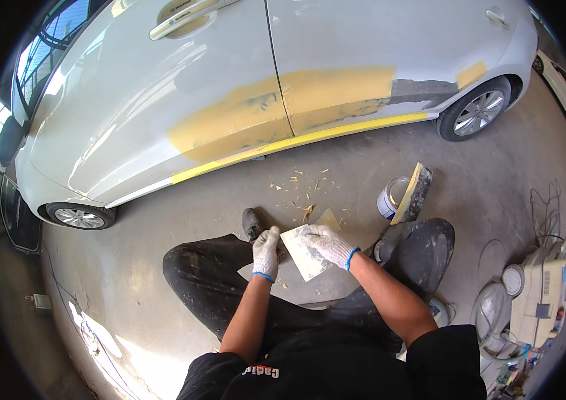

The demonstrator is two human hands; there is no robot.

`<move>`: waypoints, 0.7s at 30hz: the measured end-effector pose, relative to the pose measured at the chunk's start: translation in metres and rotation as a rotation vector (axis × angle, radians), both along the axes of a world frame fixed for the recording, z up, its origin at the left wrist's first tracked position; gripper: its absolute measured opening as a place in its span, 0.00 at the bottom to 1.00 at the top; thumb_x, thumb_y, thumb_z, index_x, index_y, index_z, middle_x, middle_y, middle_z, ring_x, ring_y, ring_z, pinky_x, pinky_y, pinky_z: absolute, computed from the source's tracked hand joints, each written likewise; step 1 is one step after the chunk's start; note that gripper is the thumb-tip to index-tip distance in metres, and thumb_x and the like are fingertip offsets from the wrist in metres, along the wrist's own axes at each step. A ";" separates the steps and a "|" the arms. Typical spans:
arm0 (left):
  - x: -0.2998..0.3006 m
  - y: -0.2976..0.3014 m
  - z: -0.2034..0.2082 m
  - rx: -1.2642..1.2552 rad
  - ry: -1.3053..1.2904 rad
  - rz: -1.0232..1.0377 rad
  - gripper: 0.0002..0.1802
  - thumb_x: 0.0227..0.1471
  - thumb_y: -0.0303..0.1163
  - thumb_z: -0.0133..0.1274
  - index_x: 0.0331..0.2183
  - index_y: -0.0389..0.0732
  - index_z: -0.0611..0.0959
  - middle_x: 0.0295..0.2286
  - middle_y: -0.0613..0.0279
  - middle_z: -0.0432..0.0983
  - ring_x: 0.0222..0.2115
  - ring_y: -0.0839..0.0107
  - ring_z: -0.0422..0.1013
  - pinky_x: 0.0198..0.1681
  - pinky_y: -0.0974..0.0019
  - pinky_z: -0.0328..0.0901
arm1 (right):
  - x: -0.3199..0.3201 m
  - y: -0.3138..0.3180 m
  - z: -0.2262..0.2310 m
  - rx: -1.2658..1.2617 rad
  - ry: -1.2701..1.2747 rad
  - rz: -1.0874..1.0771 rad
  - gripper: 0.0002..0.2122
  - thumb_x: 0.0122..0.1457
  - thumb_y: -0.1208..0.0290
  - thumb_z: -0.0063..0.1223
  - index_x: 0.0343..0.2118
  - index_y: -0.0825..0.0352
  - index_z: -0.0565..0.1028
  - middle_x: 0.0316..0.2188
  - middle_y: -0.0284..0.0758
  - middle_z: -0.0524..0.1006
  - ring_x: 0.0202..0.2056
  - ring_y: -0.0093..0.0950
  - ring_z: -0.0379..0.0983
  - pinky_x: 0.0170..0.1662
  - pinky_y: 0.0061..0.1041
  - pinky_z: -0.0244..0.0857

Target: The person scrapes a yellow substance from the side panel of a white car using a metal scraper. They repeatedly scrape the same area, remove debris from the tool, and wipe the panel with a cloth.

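Both of my hands wear white knit gloves with blue cuffs. My right hand [326,245] grips a pale, flat square sheet [307,261] smeared with grey, its thumb and fingers over the upper right edge. Past that hand shows the corner of a yellowish flat piece [329,219]; whether it is held too cannot be told. Just left of the sheet, my left hand [266,252] is closed with the fingers bunched; anything inside it is hidden. Beyond them, yellowish shavings [309,212] lie scattered on the concrete floor.
Ahead stands a white car [216,67] with a yellow filler patch [336,97] on its doors and yellow tape [309,140] along the sill. An open can [391,198] and a long sanding block [413,193] are by my right knee. A beige wheeled machine [539,293] stands at right.
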State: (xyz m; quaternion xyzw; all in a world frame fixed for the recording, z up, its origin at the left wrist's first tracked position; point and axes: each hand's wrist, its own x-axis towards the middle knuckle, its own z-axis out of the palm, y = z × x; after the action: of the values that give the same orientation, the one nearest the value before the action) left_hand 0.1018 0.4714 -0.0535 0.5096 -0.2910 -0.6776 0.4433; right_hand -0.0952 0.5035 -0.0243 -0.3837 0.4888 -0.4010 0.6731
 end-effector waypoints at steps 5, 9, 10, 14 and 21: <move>0.008 -0.007 -0.009 0.044 0.208 -0.094 0.12 0.63 0.39 0.56 0.31 0.43 0.78 0.25 0.69 0.73 0.23 0.78 0.67 0.28 0.71 0.64 | -0.003 -0.002 -0.005 -0.112 0.056 -0.106 0.10 0.64 0.70 0.51 0.42 0.70 0.78 0.33 0.28 0.79 0.36 0.17 0.72 0.40 0.22 0.70; -0.014 0.007 -0.001 -0.014 0.095 -0.358 0.12 0.61 0.38 0.58 0.40 0.39 0.82 0.34 0.68 0.81 0.33 0.79 0.75 0.38 0.70 0.71 | -0.004 -0.003 -0.008 -0.100 0.091 -0.119 0.11 0.66 0.70 0.51 0.46 0.69 0.77 0.36 0.28 0.78 0.38 0.17 0.72 0.42 0.22 0.69; -0.015 0.005 0.002 -0.003 0.079 -0.365 0.12 0.61 0.37 0.58 0.41 0.38 0.84 0.33 0.70 0.81 0.31 0.82 0.74 0.37 0.72 0.70 | -0.005 -0.001 -0.009 -0.136 0.126 -0.145 0.11 0.65 0.69 0.51 0.45 0.70 0.77 0.35 0.30 0.79 0.37 0.18 0.72 0.41 0.24 0.70; -0.016 -0.003 0.015 -0.017 0.060 -0.386 0.13 0.60 0.38 0.59 0.41 0.39 0.84 0.33 0.70 0.81 0.32 0.81 0.75 0.37 0.73 0.70 | -0.001 -0.001 0.012 -0.264 0.218 -0.172 0.11 0.63 0.70 0.51 0.43 0.72 0.76 0.34 0.39 0.80 0.36 0.23 0.75 0.41 0.29 0.71; -0.004 -0.062 0.024 -0.155 0.012 -0.120 0.11 0.61 0.38 0.58 0.29 0.43 0.80 0.23 0.71 0.73 0.23 0.82 0.66 0.29 0.74 0.62 | -0.019 -0.006 0.045 -0.137 0.187 -0.144 0.11 0.65 0.70 0.52 0.44 0.71 0.78 0.36 0.30 0.80 0.37 0.18 0.73 0.42 0.22 0.69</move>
State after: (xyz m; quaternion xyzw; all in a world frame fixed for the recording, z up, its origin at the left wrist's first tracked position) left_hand 0.0979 0.4090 -0.0292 0.4515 -0.3697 -0.6814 0.4418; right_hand -0.1146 0.4971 0.0205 -0.4285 0.5473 -0.4432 0.5661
